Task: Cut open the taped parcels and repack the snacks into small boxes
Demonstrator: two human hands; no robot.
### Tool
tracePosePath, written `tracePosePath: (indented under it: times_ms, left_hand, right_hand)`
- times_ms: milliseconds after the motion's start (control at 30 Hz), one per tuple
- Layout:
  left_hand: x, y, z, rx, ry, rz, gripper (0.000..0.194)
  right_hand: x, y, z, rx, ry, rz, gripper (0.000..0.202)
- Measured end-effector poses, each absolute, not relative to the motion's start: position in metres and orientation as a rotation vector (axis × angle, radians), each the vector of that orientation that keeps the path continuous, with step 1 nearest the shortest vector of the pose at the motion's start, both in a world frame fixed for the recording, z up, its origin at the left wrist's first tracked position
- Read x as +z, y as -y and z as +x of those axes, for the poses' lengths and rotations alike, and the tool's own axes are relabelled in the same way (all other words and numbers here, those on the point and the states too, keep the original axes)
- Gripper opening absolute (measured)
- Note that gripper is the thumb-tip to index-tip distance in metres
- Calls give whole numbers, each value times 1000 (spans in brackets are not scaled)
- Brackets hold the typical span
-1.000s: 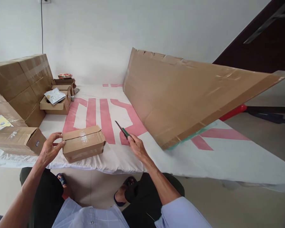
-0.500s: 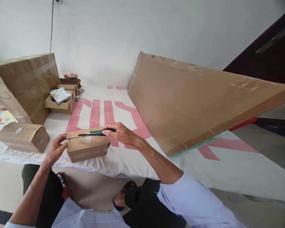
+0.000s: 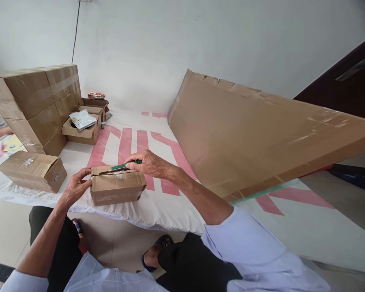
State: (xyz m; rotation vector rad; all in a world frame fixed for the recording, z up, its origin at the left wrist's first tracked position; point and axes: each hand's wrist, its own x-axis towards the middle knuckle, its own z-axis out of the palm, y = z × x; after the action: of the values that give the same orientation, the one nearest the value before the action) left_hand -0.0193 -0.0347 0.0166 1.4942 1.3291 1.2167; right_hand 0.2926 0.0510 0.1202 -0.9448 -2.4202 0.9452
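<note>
- White cloth with pinkish-red markings covers the surface, beside a pale wall where a dark cord hangs.
- At the far left, part of another person's arm shows near a yellow sheet.
- Large taped cartons stand stacked; in front of them lies a closed, taped carton.
- Just right of the stack, a small open box has a whitish packet on top. A red packet sits behind.
- The left hand touches the left end of a small cardboard box, thumb and fingers narrowly parted.
- This box rests near the surface's front edge, clear tape across its top and a dark gap along the seam.
- The right hand is closed around a green-handled knife, its blade pointing left along the seam.
- To the right, a broad cardboard panel leans at a slant, with greenish tape at its lower edge.
- A dark door shows at the far right.
</note>
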Motion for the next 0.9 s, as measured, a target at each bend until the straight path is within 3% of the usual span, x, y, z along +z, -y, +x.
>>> tracePosePath:
  times_ms: [600,900]
  left_hand:
    - [16,25,-25,1169,-1294,1524,48]
    - [12,18,-25,1193,-1285,1512,55]
  right_hand:
    - [140,-56,268,822,2592,-984,28]
    - [158,-58,265,489,2808,-1048,31]
